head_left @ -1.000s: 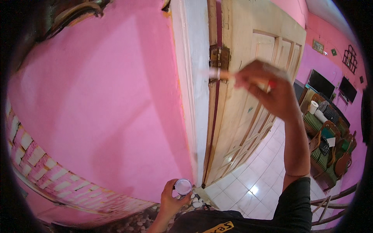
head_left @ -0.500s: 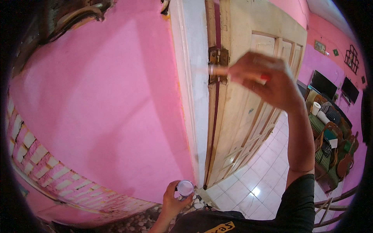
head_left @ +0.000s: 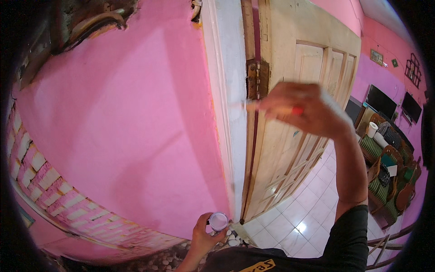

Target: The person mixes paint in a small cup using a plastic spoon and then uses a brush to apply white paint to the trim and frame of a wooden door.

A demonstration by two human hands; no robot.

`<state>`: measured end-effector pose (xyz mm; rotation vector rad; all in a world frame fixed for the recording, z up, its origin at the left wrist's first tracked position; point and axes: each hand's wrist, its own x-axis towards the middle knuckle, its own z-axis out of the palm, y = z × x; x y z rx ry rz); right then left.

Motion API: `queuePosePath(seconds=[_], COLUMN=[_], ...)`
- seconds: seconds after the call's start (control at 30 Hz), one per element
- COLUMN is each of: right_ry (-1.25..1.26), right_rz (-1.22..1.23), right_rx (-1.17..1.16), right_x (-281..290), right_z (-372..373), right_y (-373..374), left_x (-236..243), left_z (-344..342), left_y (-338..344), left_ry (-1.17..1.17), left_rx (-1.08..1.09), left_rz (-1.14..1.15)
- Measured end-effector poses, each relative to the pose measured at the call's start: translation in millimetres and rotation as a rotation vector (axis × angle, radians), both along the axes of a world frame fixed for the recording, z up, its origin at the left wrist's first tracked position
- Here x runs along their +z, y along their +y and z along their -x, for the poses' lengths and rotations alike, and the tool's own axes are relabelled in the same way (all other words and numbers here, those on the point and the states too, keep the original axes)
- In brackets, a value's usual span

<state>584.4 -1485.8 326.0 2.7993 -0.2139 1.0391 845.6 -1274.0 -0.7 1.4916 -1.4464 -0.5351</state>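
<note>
My right hand (head_left: 304, 110), slightly blurred, is raised and closed round a paintbrush (head_left: 252, 106) with a pale wooden handle and a red end. The brush's bristles point left, against or very close to the white-painted door frame (head_left: 233, 81); whether they touch is hard to tell. Low in front of me, my left hand (head_left: 205, 235) grips a small round cup (head_left: 219, 221) holding pale paint, its open top facing up. Just above the brush, a rusty hinge (head_left: 257, 79) joins the frame to an unpainted wooden door (head_left: 294, 90).
A pink wall (head_left: 122, 122) stands left of the frame, with a brick-patterned band (head_left: 59, 195) below it. Pebbles (head_left: 167, 260) lie at its foot. White floor tiles (head_left: 290, 213) stretch past the open door towards a green-striped sofa (head_left: 380, 199) and dark screens (head_left: 381, 100).
My right hand has moved down with the paintbrush, from beside the hinge to just below it. My left hand still holds the cup in nearly the same place.
</note>
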Motion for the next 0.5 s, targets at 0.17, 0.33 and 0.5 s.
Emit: queuePosePath(seconds=[0.17, 0.33, 0.5], right_ry=[0.090, -0.337, 0.081], right_rz=[-0.098, 0.138, -0.162], right_rx=[-0.129, -0.098, -0.101], right_x=[-7.2, 18.3, -6.2], right_z=[-12.4, 2.0, 11.5], right_y=[1.1, -2.9, 6.2], left_x=[8.6, 3.6, 1.3], left_z=[3.3, 3.9, 3.4], left_y=[1.0, -2.2, -0.2], left_ry=[-0.035, -0.012, -0.015], left_rx=[0.002, -0.011, 0.014], left_rz=[-0.007, -0.008, -0.030])
